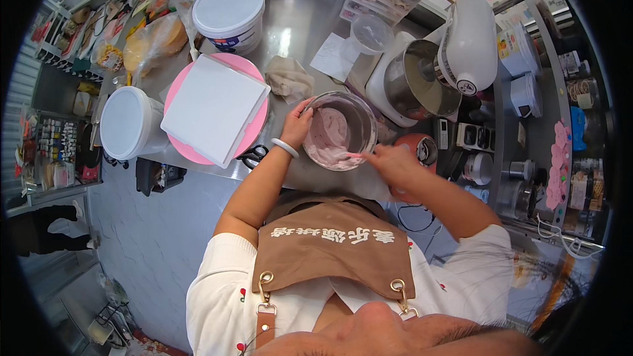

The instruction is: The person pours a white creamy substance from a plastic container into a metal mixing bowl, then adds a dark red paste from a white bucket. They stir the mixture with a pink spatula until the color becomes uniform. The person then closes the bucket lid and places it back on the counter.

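Note:
A metal mixing bowl (365,121) stands on the steel worktop before me, with a thick pale pink cream (329,131) inside. My left hand (296,123) grips the bowl's rim at its left side. In my right hand (393,160), at the bowl's lower right edge, is a pink spatula (353,155) whose end touches the cream; its blade is largely hidden. A crumpled beige cloth (289,78) lies just beyond the bowl. Farther right, a stand mixer (467,49) holds its own steel bowl (408,81).
Left of the bowl, a white flat box (212,109) rests on a pink round board (175,141), with black-handled scissors (253,156) beside it. White lidded buckets (129,121) stand around it. A red appliance (420,148) and shelves (531,109) are at right. Another person's legs (59,230) show far left.

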`<state>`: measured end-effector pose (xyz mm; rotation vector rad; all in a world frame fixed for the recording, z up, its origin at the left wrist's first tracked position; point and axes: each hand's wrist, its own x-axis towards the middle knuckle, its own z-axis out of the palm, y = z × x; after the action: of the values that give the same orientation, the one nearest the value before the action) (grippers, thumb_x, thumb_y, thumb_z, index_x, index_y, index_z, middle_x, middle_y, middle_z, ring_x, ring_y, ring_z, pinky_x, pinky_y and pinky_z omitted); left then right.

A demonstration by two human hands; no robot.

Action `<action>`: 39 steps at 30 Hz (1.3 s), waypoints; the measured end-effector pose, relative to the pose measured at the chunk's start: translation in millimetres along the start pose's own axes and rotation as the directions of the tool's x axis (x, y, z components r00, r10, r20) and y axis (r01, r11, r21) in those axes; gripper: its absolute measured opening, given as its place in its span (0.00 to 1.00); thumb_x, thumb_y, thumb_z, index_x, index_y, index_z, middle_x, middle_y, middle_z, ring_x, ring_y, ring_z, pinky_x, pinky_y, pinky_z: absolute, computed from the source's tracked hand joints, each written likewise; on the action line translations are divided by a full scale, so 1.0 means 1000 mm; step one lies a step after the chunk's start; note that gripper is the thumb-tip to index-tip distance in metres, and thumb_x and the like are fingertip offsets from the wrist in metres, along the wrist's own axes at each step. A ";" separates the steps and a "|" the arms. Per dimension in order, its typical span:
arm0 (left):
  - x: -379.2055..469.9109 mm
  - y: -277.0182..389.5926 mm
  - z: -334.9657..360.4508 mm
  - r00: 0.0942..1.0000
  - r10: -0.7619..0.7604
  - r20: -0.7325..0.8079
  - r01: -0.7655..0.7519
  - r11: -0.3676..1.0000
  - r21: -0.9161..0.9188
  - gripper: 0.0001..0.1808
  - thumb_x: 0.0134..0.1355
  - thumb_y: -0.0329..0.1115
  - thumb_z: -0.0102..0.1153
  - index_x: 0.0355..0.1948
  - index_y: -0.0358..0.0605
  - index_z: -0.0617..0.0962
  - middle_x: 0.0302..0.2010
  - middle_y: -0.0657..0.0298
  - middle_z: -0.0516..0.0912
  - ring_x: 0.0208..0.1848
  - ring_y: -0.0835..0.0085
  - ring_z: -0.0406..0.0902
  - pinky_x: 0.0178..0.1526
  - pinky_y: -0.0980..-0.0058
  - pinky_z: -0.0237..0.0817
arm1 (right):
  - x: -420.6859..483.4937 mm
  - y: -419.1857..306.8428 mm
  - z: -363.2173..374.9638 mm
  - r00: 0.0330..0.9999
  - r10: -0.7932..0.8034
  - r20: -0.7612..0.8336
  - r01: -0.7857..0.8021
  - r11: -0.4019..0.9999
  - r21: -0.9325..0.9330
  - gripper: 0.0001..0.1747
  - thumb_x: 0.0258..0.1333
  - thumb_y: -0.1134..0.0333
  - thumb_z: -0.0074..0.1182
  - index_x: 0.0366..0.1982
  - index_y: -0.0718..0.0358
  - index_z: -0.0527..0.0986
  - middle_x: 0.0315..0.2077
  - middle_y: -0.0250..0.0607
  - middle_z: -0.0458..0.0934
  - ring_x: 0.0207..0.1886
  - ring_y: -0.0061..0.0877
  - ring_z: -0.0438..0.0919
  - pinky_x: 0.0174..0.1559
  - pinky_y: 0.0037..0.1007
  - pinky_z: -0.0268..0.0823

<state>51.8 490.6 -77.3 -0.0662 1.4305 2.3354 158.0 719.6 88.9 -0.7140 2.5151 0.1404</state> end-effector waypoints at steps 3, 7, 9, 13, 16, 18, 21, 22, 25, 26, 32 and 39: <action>-0.005 -0.002 -0.003 0.995 0.094 0.037 -0.096 0.995 0.042 0.20 0.72 0.24 0.50 0.64 0.41 0.79 0.55 0.66 0.84 0.54 0.80 0.78 0.57 0.79 0.69 | -0.001 0.012 -0.006 0.936 0.247 -0.251 -0.266 0.963 -0.042 0.16 0.60 0.68 0.52 0.50 0.52 0.77 0.33 0.45 0.79 0.35 0.42 0.84 0.31 0.42 0.76; -0.005 -0.005 -0.002 0.988 0.151 -0.027 -0.143 0.972 0.185 0.20 0.71 0.24 0.52 0.63 0.41 0.80 0.53 0.65 0.85 0.53 0.80 0.78 0.58 0.78 0.69 | 0.015 0.000 -0.006 0.947 0.131 -0.295 -0.114 0.991 0.075 0.30 0.54 0.71 0.57 0.59 0.43 0.74 0.35 0.43 0.78 0.34 0.44 0.83 0.32 0.43 0.75; -0.009 -0.006 -0.003 0.988 0.125 -0.090 -0.103 0.972 0.209 0.20 0.70 0.24 0.53 0.62 0.41 0.81 0.51 0.65 0.86 0.53 0.79 0.78 0.58 0.77 0.69 | 0.014 -0.003 -0.008 0.982 0.068 -0.179 -0.058 0.996 0.062 0.26 0.56 0.70 0.56 0.57 0.41 0.77 0.34 0.41 0.78 0.33 0.42 0.84 0.32 0.42 0.75; -0.014 -0.008 -0.005 0.990 0.126 -0.057 -0.115 0.980 0.164 0.19 0.70 0.25 0.53 0.61 0.40 0.81 0.51 0.64 0.86 0.53 0.78 0.79 0.59 0.76 0.69 | 0.006 0.012 -0.015 0.959 0.282 -0.027 -0.283 0.954 -0.095 0.24 0.58 0.69 0.54 0.56 0.42 0.76 0.32 0.41 0.79 0.33 0.42 0.84 0.32 0.42 0.75; -0.013 -0.009 -0.006 0.992 0.106 -0.062 -0.094 0.981 0.170 0.19 0.69 0.24 0.53 0.60 0.40 0.82 0.52 0.62 0.86 0.55 0.77 0.79 0.60 0.75 0.68 | 0.009 0.011 -0.010 0.929 0.249 -0.275 -0.243 0.968 0.056 0.23 0.59 0.69 0.53 0.57 0.44 0.75 0.33 0.43 0.80 0.33 0.44 0.84 0.33 0.43 0.76; -0.010 -0.008 -0.006 0.981 0.190 -0.044 -0.176 0.958 0.227 0.19 0.69 0.23 0.53 0.59 0.39 0.82 0.52 0.61 0.86 0.56 0.76 0.79 0.61 0.75 0.68 | 0.009 0.004 -0.003 0.959 0.067 -0.275 -0.043 0.995 0.093 0.21 0.61 0.67 0.52 0.56 0.47 0.74 0.34 0.45 0.81 0.34 0.45 0.85 0.33 0.44 0.76; -0.008 -0.009 -0.007 0.985 0.162 -0.057 -0.140 0.947 0.288 0.20 0.70 0.22 0.51 0.62 0.36 0.80 0.57 0.63 0.84 0.60 0.77 0.77 0.65 0.76 0.64 | 0.009 0.001 0.006 1.000 0.030 0.007 -0.031 0.985 0.171 0.18 0.61 0.67 0.52 0.53 0.51 0.77 0.32 0.45 0.81 0.36 0.44 0.85 0.34 0.44 0.76; -0.008 -0.009 -0.007 0.985 0.171 -0.019 -0.162 0.960 0.229 0.20 0.70 0.22 0.51 0.62 0.36 0.80 0.57 0.63 0.84 0.60 0.77 0.77 0.65 0.76 0.64 | 0.009 0.005 0.005 0.997 0.062 -0.056 -0.054 0.990 0.132 0.17 0.61 0.67 0.52 0.52 0.51 0.77 0.32 0.45 0.82 0.36 0.44 0.85 0.34 0.44 0.76; -0.009 -0.010 -0.008 0.990 0.142 -0.017 -0.135 0.970 0.200 0.20 0.69 0.22 0.52 0.61 0.37 0.81 0.56 0.62 0.84 0.59 0.76 0.78 0.64 0.76 0.65 | 0.009 0.019 0.000 0.986 0.148 -0.082 -0.144 0.988 0.052 0.19 0.61 0.66 0.53 0.55 0.48 0.76 0.33 0.44 0.82 0.36 0.43 0.85 0.35 0.44 0.76; -0.010 -0.011 -0.009 0.985 0.171 -0.023 -0.159 0.954 0.255 0.20 0.68 0.22 0.52 0.59 0.37 0.81 0.56 0.62 0.85 0.58 0.76 0.78 0.63 0.75 0.66 | 0.011 0.021 -0.004 0.965 0.196 -0.176 -0.196 0.980 0.018 0.23 0.61 0.67 0.53 0.58 0.45 0.75 0.34 0.44 0.81 0.37 0.43 0.84 0.35 0.44 0.75; -0.013 -0.017 -0.006 0.972 0.201 -0.119 -0.188 0.975 0.117 0.19 0.68 0.22 0.53 0.59 0.38 0.82 0.55 0.63 0.85 0.57 0.77 0.78 0.61 0.76 0.67 | 0.012 -0.011 -0.003 0.952 0.286 0.110 -0.282 0.958 -0.050 0.27 0.61 0.71 0.50 0.62 0.46 0.72 0.32 0.47 0.79 0.34 0.45 0.84 0.32 0.46 0.76; -0.018 -0.013 0.003 0.989 0.099 -0.109 -0.099 0.995 0.006 0.20 0.69 0.21 0.52 0.60 0.38 0.81 0.55 0.63 0.84 0.57 0.76 0.78 0.62 0.76 0.67 | 0.025 0.004 -0.021 0.883 0.217 -0.416 -0.244 0.970 -0.014 0.15 0.60 0.69 0.53 0.49 0.54 0.74 0.30 0.43 0.80 0.31 0.42 0.84 0.29 0.44 0.76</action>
<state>73.1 492.5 -82.8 -0.1273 1.5191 2.4452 128.5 706.7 93.9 -0.5043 3.0135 0.1717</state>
